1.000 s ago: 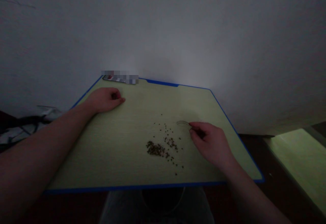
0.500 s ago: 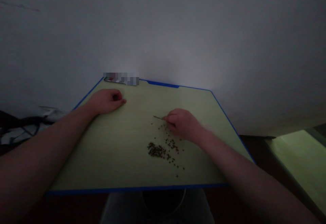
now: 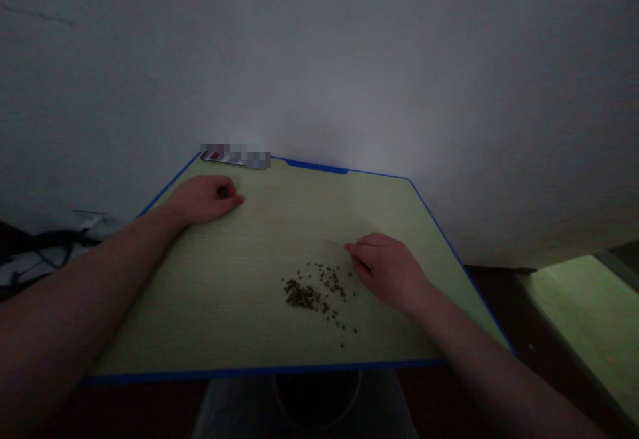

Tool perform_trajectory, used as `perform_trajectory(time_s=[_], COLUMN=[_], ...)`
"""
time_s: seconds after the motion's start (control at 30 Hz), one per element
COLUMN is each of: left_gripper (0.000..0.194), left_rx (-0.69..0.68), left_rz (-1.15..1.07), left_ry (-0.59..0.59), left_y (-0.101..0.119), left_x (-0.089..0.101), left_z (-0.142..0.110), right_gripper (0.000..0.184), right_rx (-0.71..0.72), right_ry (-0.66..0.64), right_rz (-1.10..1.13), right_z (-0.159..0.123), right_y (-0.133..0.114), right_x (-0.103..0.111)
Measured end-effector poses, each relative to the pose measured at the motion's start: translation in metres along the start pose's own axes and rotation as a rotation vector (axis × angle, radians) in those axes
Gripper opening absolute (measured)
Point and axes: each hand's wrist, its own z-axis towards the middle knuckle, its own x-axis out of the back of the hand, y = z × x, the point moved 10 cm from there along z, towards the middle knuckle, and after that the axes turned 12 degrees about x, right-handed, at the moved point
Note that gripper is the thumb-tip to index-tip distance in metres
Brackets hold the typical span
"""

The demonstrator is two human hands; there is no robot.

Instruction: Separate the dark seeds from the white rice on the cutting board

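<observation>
**Thin strip (image 3: 333, 244) pinched in right hand (image 3: 385, 267), near scattered grains (image 3: 301, 294)**

In the head view, the strip is held at the tips of the right hand's fingers, which are pressed together around its end. It is pointed left, its free end reaching past the fingers; it is seen only faintly, and whether the surface (image 3: 224, 306) is touched by it cannot be told.

The small dark grains are spread on the surface, left of the right hand and toward the near edge. They are gathered most densely at the left in a loose heap, with single ones strewn to the right and nearer.

The left hand (image 3: 207, 198) is rested on the far left part of the surface, well apart from the grains. Its fingers are curled inward; whether anything is held in them cannot be told.

A phone (image 3: 234, 157), partly masked by blurred blocks, is laid at the far left corner, beyond the left hand. The surface is edged in blue. Below its near edge, a round-rimmed container (image 3: 318, 399) is seen between the person's legs (image 3: 229, 406).
</observation>
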Motion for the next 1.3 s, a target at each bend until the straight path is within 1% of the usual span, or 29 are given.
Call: perform_trajectory(time_s=[0.13,0.17,0.23,0.27,0.33,0.4,0.5,0.6,0.7,0.77,0.9,1.0,1.13,1.2,1.3], left_gripper=[0.039,0.039,0.039,0.038,0.038,0.038,0.038,0.037,0.039,0.04,0.039,0.039,0.039,0.04,0.041], left_rx=[-0.001,0.003,0.01,0.008,0.005,-0.001,-0.006,0.01,-0.003,0.002,-0.005,-0.006,0.004,0.012,0.018], left_rz=[-0.01,-0.009,-0.008,-0.008,-0.004,0.003,0.002,0.008,0.017,0.029,-0.011,-0.012,-0.025,-0.013,-0.005], left_ry=[-0.011,-0.012,-0.015,-0.016,-0.013,-0.011,-0.016,-0.005,-0.008,-0.011,-0.027,-0.027,-0.023,-0.025,-0.025], left_y=[0.003,0.003,0.002,0.002,0.002,0.002,0.003,0.003,0.005,0.004,0.007,0.008,0.008,0.008,0.008], left_x=[0.001,0.001,0.0,0.0,0.0,0.0,0.001,0.003,0.003,0.002,0.004,0.005,0.005,0.005,0.006], left_z=[-0.002,-0.002,-0.002,-0.001,-0.001,-0.001,-0.002,-0.003,-0.003,-0.003,-0.005,-0.007,-0.007,-0.008,-0.009], right_gripper=[0.022,0.022,0.023,0.024,0.023,0.021,0.02,0.022,0.027,0.03,0.031,0.032,0.033,0.033,0.033], right_rx=[0.073,0.094,0.109,0.098,0.03,-0.039,-0.08,-0.056,0.013,0.07,0.123,0.128,0.161,0.175,0.17], right_ry=[-0.047,-0.035,0.033,0.085,0.187,0.24,0.245,0.221,0.182,0.173,0.208,0.237,0.197,0.185,0.203], right_rz=[0.013,0.022,0.058,0.082,0.125,0.125,0.084,0.014,-0.044,-0.044,0.002,-0.024,-0.018,0.006,0.021], right_z=[-0.005,-0.007,-0.013,-0.018,-0.034,-0.054,-0.079,-0.093,-0.096,-0.096,-0.096,-0.092,-0.085,-0.085,-0.092], right_y=[-0.03,-0.039,-0.048,-0.049,-0.041,-0.032,-0.023,-0.025,-0.034,-0.044,-0.056,-0.058,-0.058,-0.058,-0.057], right_x=[-0.011,-0.009,0.002,0.012,0.031,0.044,0.049,0.042,0.033,0.03,0.033,0.038,0.035,0.036,0.043])
